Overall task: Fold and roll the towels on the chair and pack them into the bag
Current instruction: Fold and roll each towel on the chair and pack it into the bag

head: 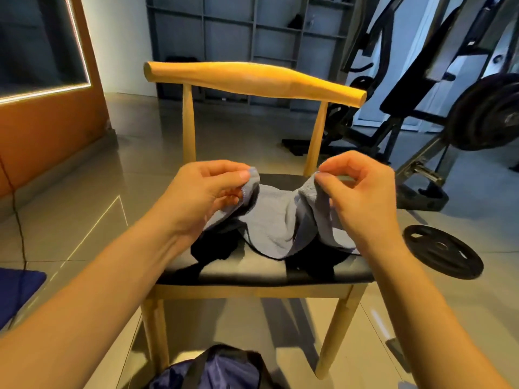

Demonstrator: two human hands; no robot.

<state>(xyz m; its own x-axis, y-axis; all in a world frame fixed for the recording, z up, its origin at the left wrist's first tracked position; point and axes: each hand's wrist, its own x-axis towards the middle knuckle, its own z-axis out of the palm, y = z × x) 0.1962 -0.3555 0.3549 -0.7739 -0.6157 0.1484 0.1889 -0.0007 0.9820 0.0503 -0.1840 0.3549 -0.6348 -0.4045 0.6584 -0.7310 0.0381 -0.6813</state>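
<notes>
A light blue-grey towel [276, 220] hangs above the black seat of a wooden chair [252, 82]. My left hand [207, 195] pinches its left upper corner, and my right hand [362, 192] pinches the right upper corner. The cloth sags between the two hands and its lower edge lies on the seat. Under it a black towel [216, 248] lies crumpled on the seat. A dark blue bag [222, 372] with black straps sits on the floor in front of the chair, at the bottom edge of the view.
A black weight plate [442, 249] lies on the tiled floor right of the chair. Gym machines and a loaded barbell [488, 113] stand at the back right. A blue mat [16, 290] is at the left edge. Grey shelving [241, 37] lines the back wall.
</notes>
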